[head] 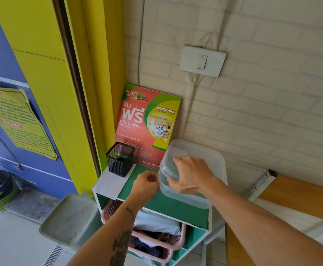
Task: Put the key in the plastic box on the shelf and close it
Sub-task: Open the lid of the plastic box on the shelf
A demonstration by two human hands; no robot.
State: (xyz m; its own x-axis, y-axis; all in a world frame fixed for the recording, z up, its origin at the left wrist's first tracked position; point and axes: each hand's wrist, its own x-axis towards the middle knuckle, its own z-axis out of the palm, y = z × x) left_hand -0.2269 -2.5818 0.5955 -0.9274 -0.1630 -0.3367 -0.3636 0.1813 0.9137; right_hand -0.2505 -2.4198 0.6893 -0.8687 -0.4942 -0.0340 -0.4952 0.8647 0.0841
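Observation:
A clear plastic box stands on the right side of the green shelf top, against the brick wall. My right hand grips the box's clear lid at its left front edge, thumb below and fingers on top, and the lid sits tilted over the box. My left hand is curled into a fist just left of the box, knuckles touching its left rim. The key is hidden; I cannot tell whether it is inside the fist.
A black mesh pen holder stands at the shelf's back left on a white sheet. A red laundry poster leans on the wall behind. Pink baskets of clothes fill the shelf below. A grey bin stands left, a wooden bench right.

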